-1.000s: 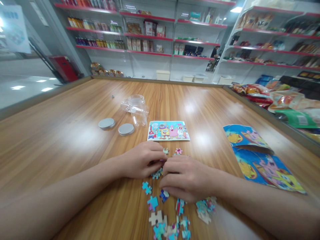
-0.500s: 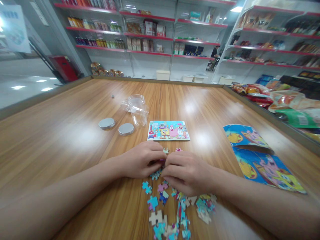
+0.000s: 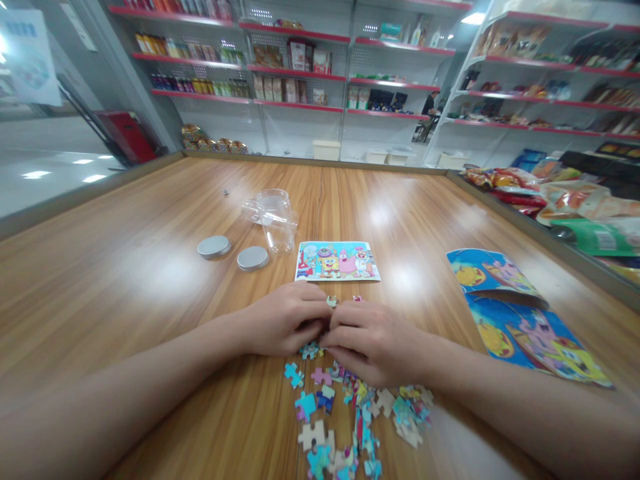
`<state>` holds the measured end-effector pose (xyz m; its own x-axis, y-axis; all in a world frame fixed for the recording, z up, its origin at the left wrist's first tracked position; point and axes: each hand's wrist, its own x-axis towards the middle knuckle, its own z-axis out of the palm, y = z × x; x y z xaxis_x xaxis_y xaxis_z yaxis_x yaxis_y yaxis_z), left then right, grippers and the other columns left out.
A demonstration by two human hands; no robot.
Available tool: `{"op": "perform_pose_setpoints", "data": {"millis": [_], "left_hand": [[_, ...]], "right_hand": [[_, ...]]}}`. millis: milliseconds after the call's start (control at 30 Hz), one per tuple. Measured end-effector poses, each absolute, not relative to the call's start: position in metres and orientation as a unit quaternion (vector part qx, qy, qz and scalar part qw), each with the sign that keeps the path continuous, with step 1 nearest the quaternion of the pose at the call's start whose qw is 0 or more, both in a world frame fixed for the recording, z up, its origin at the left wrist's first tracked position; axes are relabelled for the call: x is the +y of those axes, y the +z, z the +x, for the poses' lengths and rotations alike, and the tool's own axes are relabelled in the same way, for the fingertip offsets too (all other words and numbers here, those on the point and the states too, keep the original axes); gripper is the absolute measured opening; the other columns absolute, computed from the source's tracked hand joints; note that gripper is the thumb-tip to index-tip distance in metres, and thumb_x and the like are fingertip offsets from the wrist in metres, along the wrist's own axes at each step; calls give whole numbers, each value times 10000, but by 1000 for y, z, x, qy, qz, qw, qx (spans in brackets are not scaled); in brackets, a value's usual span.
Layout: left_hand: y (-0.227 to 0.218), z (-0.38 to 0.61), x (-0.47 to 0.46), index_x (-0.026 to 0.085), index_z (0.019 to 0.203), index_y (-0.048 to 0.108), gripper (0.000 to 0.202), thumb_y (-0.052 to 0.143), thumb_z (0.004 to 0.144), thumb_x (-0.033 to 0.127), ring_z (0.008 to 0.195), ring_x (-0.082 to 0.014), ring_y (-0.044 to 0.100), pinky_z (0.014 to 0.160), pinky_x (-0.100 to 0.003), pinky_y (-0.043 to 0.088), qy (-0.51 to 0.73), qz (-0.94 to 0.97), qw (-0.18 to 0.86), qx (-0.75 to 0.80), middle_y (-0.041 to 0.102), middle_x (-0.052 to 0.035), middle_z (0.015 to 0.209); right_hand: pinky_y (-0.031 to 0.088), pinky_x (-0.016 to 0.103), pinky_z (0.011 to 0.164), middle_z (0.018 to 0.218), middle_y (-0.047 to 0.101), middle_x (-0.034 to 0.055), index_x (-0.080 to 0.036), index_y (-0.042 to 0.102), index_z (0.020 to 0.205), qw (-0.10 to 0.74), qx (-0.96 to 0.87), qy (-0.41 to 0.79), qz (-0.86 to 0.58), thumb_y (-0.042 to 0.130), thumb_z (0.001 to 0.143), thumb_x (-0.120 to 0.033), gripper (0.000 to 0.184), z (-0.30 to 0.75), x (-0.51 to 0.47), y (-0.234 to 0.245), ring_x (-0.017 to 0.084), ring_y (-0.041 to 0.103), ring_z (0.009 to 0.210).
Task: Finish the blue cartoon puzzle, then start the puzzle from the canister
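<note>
My left hand [image 3: 290,319] and my right hand [image 3: 374,343] meet over the table, fingertips curled together above the jigsaw pieces. Both are closed; a puzzle piece seems to be pinched between them, though the fingers hide most of it. Loose jigsaw pieces [image 3: 313,435] in blue, pink, yellow and bare card lie scattered below my hands, some partly under the right one. Just beyond the fingers are a pale piece [image 3: 332,301] and a pink piece [image 3: 357,299]. Flat behind them lies a cartoon picture card [image 3: 337,261].
Left of the card are two silver lids [image 3: 253,258] and clear plastic jars [image 3: 278,220], one upright and one lying. A blue cartoon wrapper [image 3: 525,320] rests at right. Snack bags [image 3: 575,200] fill the right side; stocked shelves [image 3: 295,70] stand behind.
My right hand has shifted slightly, uncovering a bit more of the pieces below it. A pink piece and a dark blue piece near it have slid a little to the left.
</note>
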<state>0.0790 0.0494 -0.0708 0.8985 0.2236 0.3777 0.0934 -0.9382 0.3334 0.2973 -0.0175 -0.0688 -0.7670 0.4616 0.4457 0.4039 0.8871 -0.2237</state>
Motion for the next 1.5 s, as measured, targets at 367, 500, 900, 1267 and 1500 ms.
{"op": "perform_pose_setpoints", "data": {"millis": [367,500,900,1267,1500], "left_hand": [[-70,78,49,137,920,663,169,497,951,150,764,-168,554,691,-296,416,206,955,184,105,582,-46,802],[-70,76,51,145,1072,653,182,495,983,154,797,-148,576,710,-264,440,246,928,241,143,611,-47,877],[-72,77,52,138,979,704,191,516,950,137,790,-161,569,715,-285,450,227,942,209,130,583,-65,870],[-71,77,51,145,953,691,166,528,960,175,802,-167,566,731,-292,442,221,946,200,129,586,-59,860],[-70,77,50,141,939,680,153,527,939,155,803,-169,561,727,-297,437,222,947,190,132,588,-64,867]], "right_hand": [[482,310,700,886,641,84,-120,709,915,286,-913,100,-274,539,940,-147,175,297,-16,-69,178,593,811],[485,309,710,886,642,83,-119,708,926,288,-904,117,-292,535,933,-126,173,298,-15,-70,178,605,817],[448,305,669,828,645,67,-127,705,897,292,-906,106,-287,539,929,-131,169,298,-13,-71,166,591,757],[438,326,696,822,647,58,-154,691,900,282,-905,131,-291,587,878,-139,107,301,-13,-67,180,588,770],[438,333,726,901,641,61,-162,677,957,248,-908,166,-293,618,887,-193,97,308,-11,-60,187,594,827]]}}
